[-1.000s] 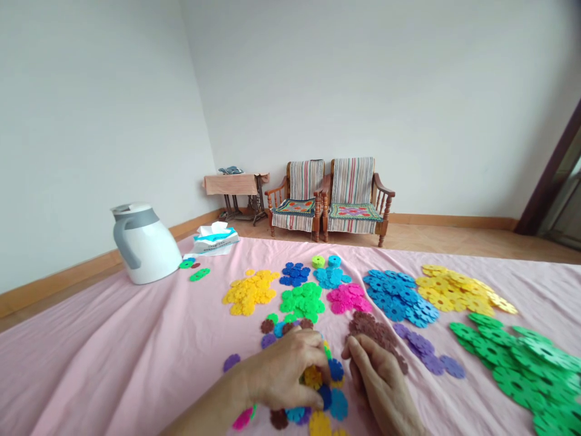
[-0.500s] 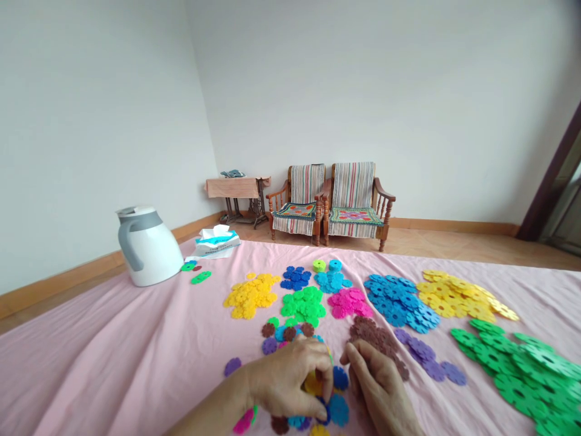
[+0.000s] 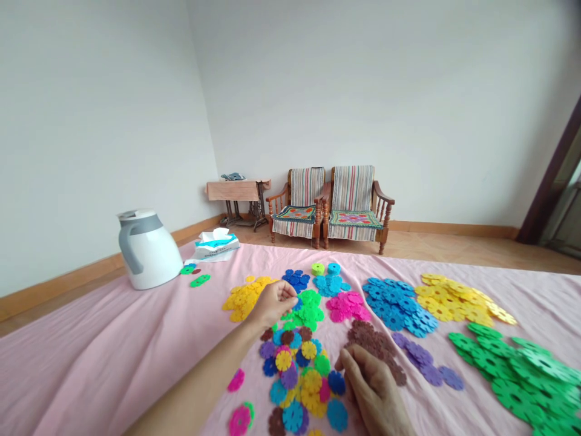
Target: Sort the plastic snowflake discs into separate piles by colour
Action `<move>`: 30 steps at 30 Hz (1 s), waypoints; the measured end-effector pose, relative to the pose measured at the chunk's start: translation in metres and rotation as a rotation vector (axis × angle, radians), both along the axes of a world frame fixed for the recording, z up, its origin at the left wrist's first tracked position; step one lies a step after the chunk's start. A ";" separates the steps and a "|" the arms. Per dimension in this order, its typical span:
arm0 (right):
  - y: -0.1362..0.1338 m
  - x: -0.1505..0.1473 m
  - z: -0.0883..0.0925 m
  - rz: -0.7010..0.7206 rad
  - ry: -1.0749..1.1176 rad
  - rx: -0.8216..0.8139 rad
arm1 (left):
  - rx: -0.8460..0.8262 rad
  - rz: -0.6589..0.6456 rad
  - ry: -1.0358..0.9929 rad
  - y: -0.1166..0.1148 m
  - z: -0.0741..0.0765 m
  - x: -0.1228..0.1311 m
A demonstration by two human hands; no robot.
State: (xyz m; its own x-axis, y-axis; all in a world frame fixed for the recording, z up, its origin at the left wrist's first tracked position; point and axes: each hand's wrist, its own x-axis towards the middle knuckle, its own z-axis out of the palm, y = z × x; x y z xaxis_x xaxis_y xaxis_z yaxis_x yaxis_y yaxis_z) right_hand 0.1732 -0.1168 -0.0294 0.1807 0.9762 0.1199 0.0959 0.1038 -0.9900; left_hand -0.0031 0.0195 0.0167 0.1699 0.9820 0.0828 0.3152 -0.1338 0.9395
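My left hand (image 3: 276,301) reaches over the light green pile (image 3: 309,312), pinching a dark blue snowflake disc (image 3: 297,304) between thumb and fingers. The dark blue pile (image 3: 296,279) lies just beyond it, and the yellow pile (image 3: 245,298) is partly behind the hand. My right hand (image 3: 374,387) is low with fingers curled together; what they hold, if anything, is hidden. Beside its fingertips lies another dark blue disc (image 3: 336,383). Left of this hand spreads a loose mix of coloured discs (image 3: 289,378), and the brown pile (image 3: 372,339) sits just above it.
Pink (image 3: 348,306), blue (image 3: 399,306), large yellow (image 3: 454,297), purple (image 3: 422,357) and large green (image 3: 521,369) piles lie on the pink cloth (image 3: 136,357). A white jug (image 3: 154,254) and tissue pack (image 3: 216,245) stand at the left. Two wooden chairs (image 3: 356,212) are behind.
My left hand has moved from the mixed discs up and away to the light green pile, carrying a dark blue disc. The mixed discs are uncovered. My right hand has barely moved.
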 end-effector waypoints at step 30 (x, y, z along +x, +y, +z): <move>-0.003 0.012 0.013 0.014 0.384 -0.134 | 0.392 -0.720 0.620 -0.076 0.003 0.036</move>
State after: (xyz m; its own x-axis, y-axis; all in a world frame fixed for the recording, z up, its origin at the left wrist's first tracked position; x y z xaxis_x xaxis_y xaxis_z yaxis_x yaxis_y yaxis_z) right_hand 0.1851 -0.1200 -0.0161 0.1743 0.9813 -0.0820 -0.2842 -0.0296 -0.9583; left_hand 0.0327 -0.0568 0.0202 0.8301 0.5529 0.0729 0.4537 -0.7455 0.4882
